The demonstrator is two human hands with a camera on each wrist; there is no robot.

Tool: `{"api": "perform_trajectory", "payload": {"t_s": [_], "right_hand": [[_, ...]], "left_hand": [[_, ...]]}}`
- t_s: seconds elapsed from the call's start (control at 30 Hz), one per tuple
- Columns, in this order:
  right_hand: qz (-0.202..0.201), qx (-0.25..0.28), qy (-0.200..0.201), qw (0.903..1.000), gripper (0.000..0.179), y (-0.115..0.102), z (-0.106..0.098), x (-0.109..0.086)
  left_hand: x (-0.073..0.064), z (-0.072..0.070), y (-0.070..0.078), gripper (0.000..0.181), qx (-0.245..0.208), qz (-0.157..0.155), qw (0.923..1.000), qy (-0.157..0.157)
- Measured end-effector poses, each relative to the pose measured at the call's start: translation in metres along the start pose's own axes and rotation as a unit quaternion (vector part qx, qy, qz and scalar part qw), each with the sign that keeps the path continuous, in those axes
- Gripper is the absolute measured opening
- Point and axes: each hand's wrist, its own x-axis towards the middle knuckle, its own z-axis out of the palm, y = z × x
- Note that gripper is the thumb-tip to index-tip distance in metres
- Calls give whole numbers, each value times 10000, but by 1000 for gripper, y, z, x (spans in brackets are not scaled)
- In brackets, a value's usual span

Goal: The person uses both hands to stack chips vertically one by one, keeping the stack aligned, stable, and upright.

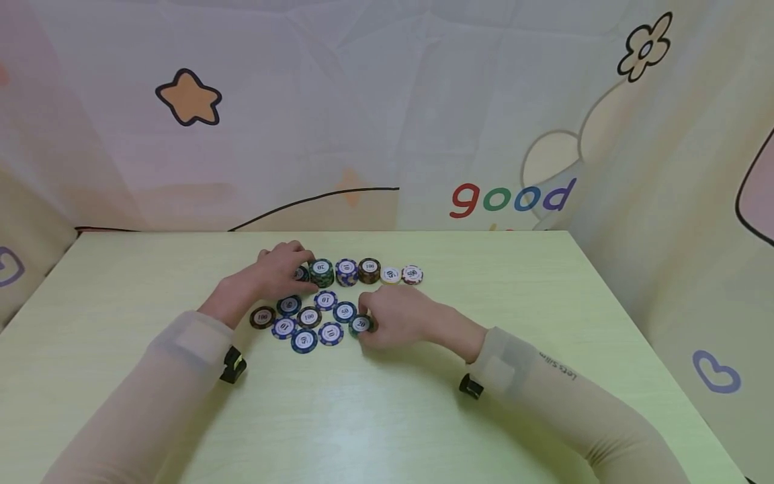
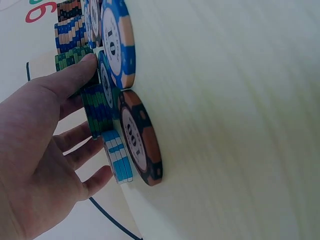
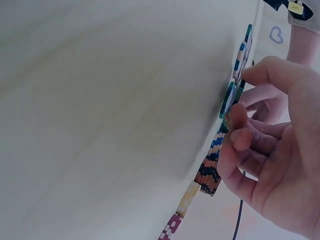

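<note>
At the left end of a row of poker chip stacks, my left hand [image 1: 281, 269] curves around a dark blue-green stack [image 2: 97, 111]. Its thumb lies along the front by the green stack [image 1: 321, 272], the other fingers behind. A short light blue stack [image 2: 118, 157] stands beside the little finger. Nearer the front, my right hand [image 1: 396, 316] pinches a green 20 chip [image 1: 361, 324] between thumb and finger, at the right edge of the loose chips. Among those chips are a brown 100 chip [image 1: 263, 317] and a blue 10 chip [image 1: 330, 333].
The row continues rightward with a blue stack [image 1: 347, 272], a brown stack [image 1: 369, 270], a yellow-edged stack [image 1: 390, 275] and a maroon-and-white stack [image 1: 412, 274]. All stand on a pale wooden table [image 1: 338, 417]. A printed curtain [image 1: 338, 114] hangs behind the table.
</note>
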Motion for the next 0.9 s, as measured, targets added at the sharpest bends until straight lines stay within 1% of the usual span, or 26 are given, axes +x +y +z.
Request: {"api": "perform_trajectory", "payload": {"t_s": [0.17,0.27,0.33,0.5,0.57,0.8,0.9], "right_hand": [[98,43,185,9998,37,3,-5,2],[162,87,288,9994,39,4,-8,5],[204,140,340,9991,40,4,-10,8],[350,199,436,9982,42,2,-14,18],[413,179,484,9978,42,1,-15,22],[441,61,696,9966,43,-3,-19,35],[470,92,758,9960,43,-3,-21,40]], "left_hand": [[1,1,0,58,33,-12,10000,40],[2,2,0,58,51,-12,10000,61],[2,2,-1,58,34,-65,10000,63],[1,3,-2,58,-90,-190,9998,56],[1,2,-2,58,-127,-194,9997,54],[0,2,-3,57,-136,-160,9998,68],[0,1,-2,57,-148,-165,9997,77]]}}
